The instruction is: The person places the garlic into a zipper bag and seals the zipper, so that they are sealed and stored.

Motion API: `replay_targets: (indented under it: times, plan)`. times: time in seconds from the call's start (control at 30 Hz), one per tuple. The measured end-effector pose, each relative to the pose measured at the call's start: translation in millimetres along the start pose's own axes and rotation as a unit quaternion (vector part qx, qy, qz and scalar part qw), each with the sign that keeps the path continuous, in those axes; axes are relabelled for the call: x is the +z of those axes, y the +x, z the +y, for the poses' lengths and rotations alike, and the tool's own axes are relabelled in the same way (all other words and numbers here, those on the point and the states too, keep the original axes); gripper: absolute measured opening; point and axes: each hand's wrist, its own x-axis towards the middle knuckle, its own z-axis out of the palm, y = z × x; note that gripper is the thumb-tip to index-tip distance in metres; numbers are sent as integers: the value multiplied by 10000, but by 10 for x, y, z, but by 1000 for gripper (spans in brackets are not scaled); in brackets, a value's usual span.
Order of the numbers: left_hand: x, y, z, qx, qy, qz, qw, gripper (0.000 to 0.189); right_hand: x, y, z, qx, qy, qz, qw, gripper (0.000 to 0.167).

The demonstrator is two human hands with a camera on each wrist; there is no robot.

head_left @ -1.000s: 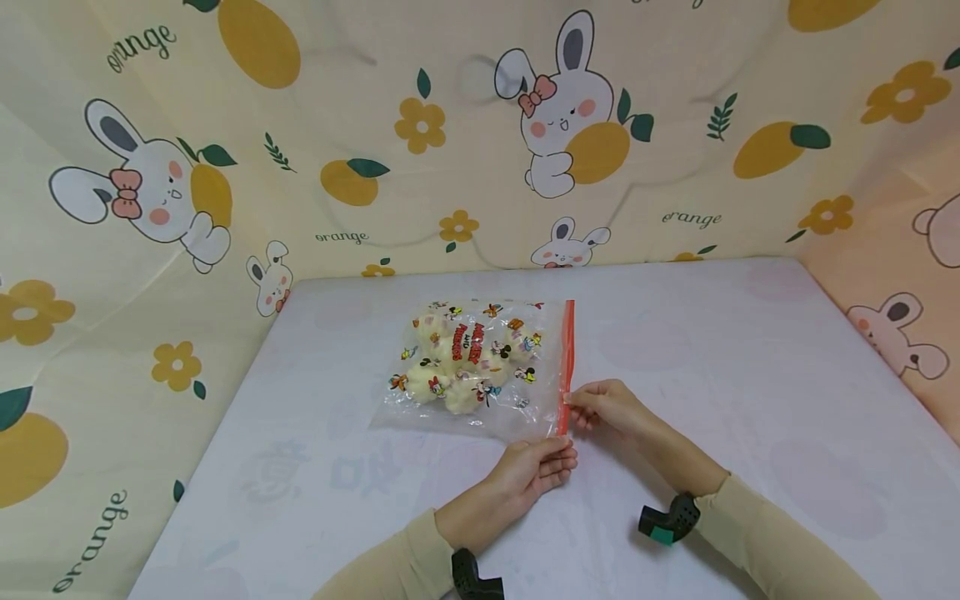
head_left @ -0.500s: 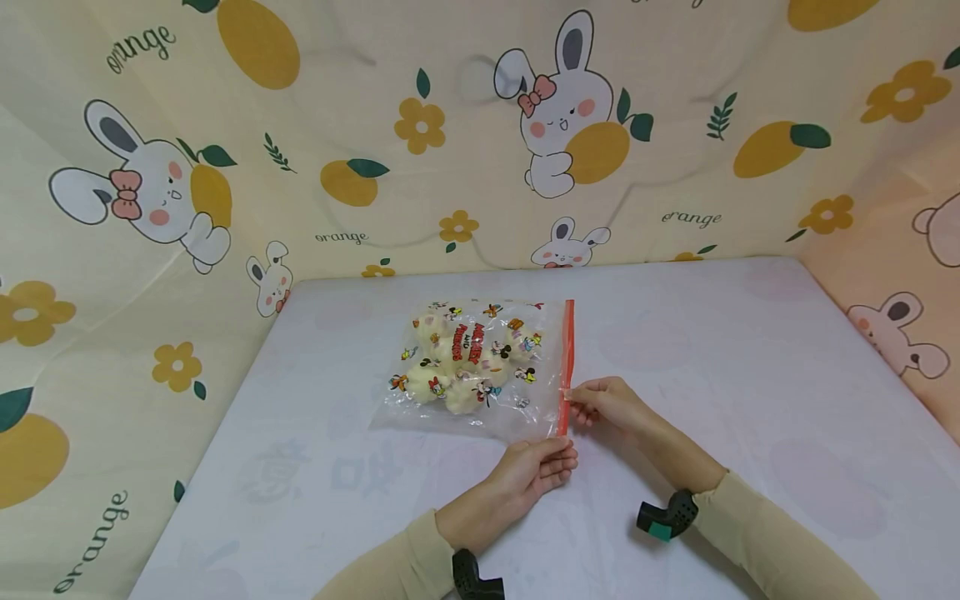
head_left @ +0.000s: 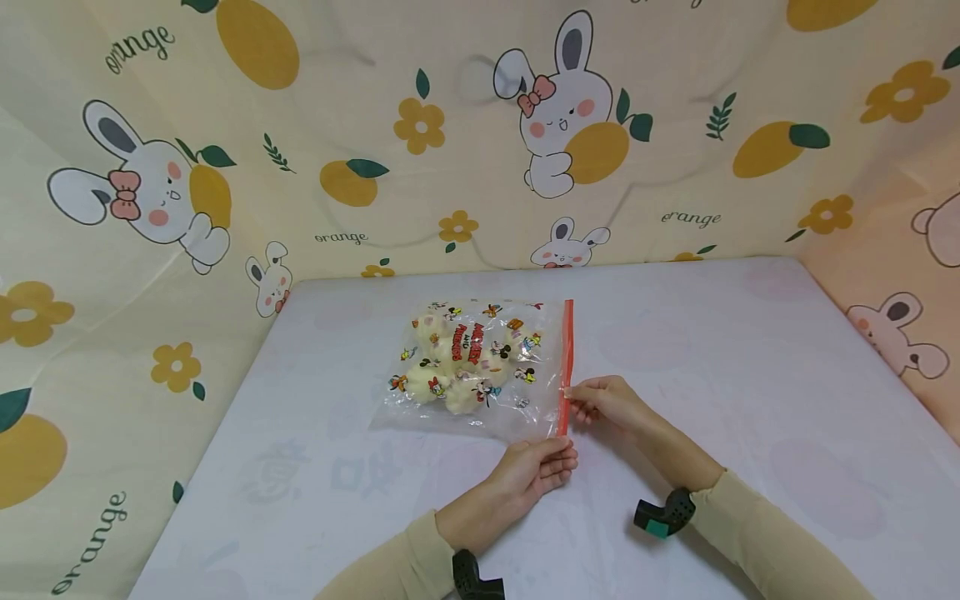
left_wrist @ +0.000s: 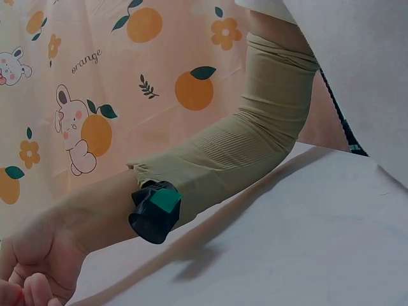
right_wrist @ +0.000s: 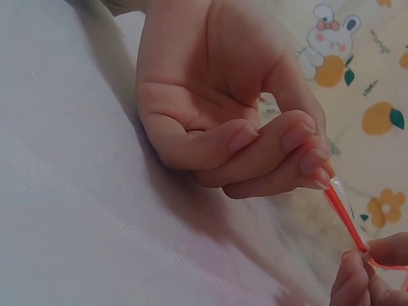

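Observation:
A clear zip bag (head_left: pixel 543 404) with cartoon print lies on the white table, holding several pale cream lumps (head_left: pixel 426 383). Along its right side runs a red zip strip (head_left: pixel 567 342). My left hand (head_left: pixel 525 479) pinches the strip's near corner between thumb and fingers; in the right wrist view this left hand (right_wrist: pixel 223 121) shows its other fingers curled. Farther up the strip, my right hand (head_left: pixel 618 404) pinches the red edge, its fingertips (right_wrist: pixel 350 277) appearing at the lower right of that view. The left wrist view catches only part of the right hand (left_wrist: pixel 48 255).
The white-covered table (head_left: pixel 712 350) spreads around the bag. Patterned cloth walls (head_left: pixel 450 50) with rabbits and oranges stand behind it and at both sides. Black wrist cameras (head_left: pixel 666 514) sit at both sleeves.
My right hand has slid slightly away from me along the red strip, its wrist shifting a little too. The left hand and the bag look unmoved.

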Motion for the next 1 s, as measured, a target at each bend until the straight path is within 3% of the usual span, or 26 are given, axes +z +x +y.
replay_targets:
  times: [0.53,1.0]
  plan:
    - [-1,-9,8,-69,56,37,10000,28,-15,11,-7,50,60,40,10000,19]
    - [-17,-35,-16,-38,212,-4,9998,32,-35,-28,8,189,12,-272,9994,25]
